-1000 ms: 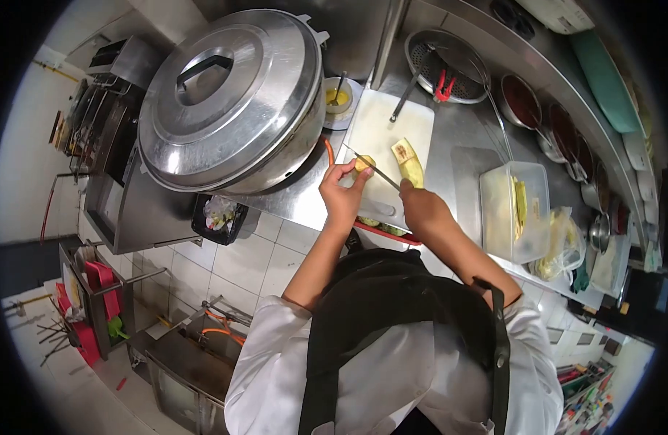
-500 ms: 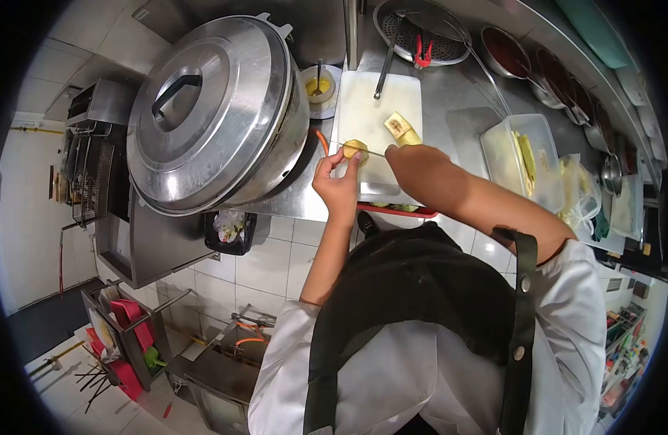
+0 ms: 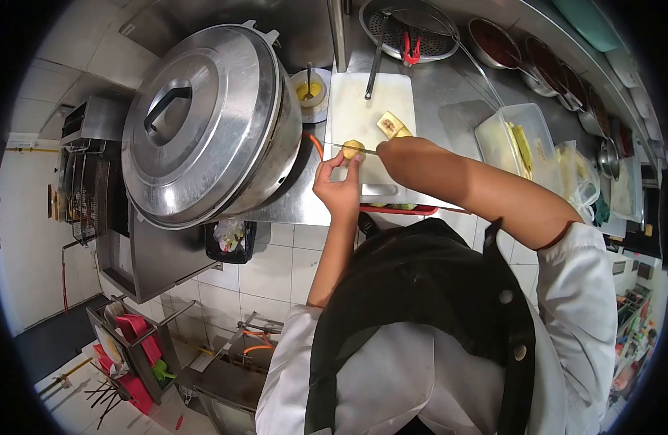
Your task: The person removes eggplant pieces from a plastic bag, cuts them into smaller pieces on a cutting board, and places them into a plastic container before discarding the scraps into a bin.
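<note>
My left hand [image 3: 338, 185] pinches a pale yellow plantain piece [image 3: 353, 148] between thumb and fingers, over the near part of a white cutting board [image 3: 356, 116]. My right hand [image 3: 393, 154] is closed on a knife [image 3: 371, 151]; its handle is hidden in the fist. The thin blade lies across the held piece, pointing left. Just beyond my right hand, another plantain piece [image 3: 390, 124] rests on the board, its cut face showing a dark core.
Left stands a large lidded pot [image 3: 203, 123], with a bowl of yellow liquid [image 3: 310, 88] beside it. A perforated strainer [image 3: 435, 45] and sauce bowls [image 3: 493, 47] line the back. At right is a plastic tub [image 3: 493, 145] with yellow-green peels. A red tray edge [image 3: 414, 211] shows below the board.
The view has shifted slightly, so the counter items sit a little further left. Both hands keep their hold, with the blade still across the plantain piece.
</note>
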`<state>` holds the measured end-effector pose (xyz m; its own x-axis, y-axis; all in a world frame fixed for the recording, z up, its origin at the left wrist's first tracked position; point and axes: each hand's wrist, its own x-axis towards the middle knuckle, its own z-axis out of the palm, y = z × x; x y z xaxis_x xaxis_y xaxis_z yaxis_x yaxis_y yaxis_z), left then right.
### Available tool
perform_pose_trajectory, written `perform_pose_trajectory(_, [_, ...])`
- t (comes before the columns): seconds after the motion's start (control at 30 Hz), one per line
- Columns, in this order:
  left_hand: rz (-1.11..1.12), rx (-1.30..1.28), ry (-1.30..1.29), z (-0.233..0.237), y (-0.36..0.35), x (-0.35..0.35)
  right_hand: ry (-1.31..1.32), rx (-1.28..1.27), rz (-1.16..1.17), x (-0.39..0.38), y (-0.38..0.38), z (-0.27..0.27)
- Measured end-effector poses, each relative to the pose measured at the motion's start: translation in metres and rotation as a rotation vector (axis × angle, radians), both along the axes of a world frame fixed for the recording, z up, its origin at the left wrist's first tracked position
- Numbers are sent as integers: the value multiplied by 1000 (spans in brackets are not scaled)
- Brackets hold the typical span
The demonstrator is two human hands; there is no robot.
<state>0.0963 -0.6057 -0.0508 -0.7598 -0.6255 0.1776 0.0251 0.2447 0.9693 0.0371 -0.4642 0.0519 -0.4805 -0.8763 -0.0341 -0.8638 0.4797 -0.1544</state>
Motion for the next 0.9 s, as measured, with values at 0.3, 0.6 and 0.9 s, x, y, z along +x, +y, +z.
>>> perform_pose_trajectory(0.3, [-10,-57,-16,-4,-9,5,-325,-83,-250,5,-10,-46])
perform_pose_trajectory(0.6, [-48,-44,-21,-8,-11,4,-526,97,-431,1,-18,-66])
perform_pose_trajectory(0.9, [-70,32,27,-31,-14,2,-623,36,-643,11,-17,-133])
